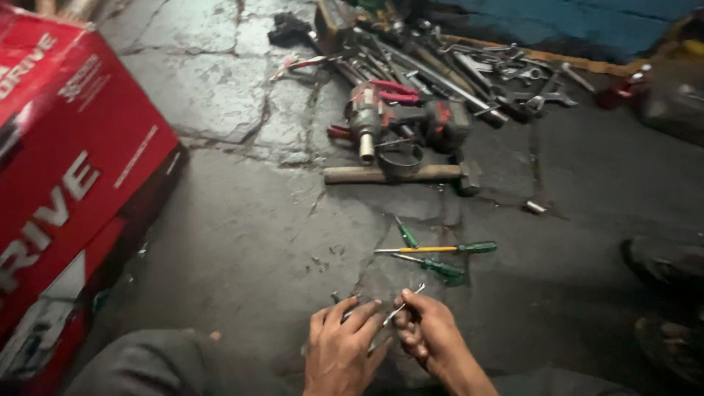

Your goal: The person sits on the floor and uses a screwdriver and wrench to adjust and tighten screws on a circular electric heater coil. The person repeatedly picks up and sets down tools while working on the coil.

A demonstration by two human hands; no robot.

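A: What are the hands doing?

B: Both are low in the view, side by side on the cracked concrete floor [242, 242]. The right hand [429, 330] has its fingers [408, 317] pinched together on a thin bent metal wire [402, 306], whose hooked end pokes up and away from the knuckles. The left hand [341, 345] lies just beside it, fingers [361, 312] spread slightly and curled over some small dark part on the floor. Whether it actually grips that part, I cannot tell.

A: And the wire sits where?

B: Between the two hands, held in the right, its free tip pointing toward the screwdrivers.

A: Which screwdrivers?

B: Three green-handled screwdrivers [440, 253] lie on the floor just beyond the hands, one with a yellow shaft.

A: Further off?

B: A wooden-handled hammer [400, 174] lies across the floor, with a metal ring [400, 158] resting against it. Behind that is a red and black power tool [400, 117], then a heap of wrenches [506, 73]. A large red cardboard box [70, 169] stands at the left. A dark trouser knee [147, 363] shows at the bottom.
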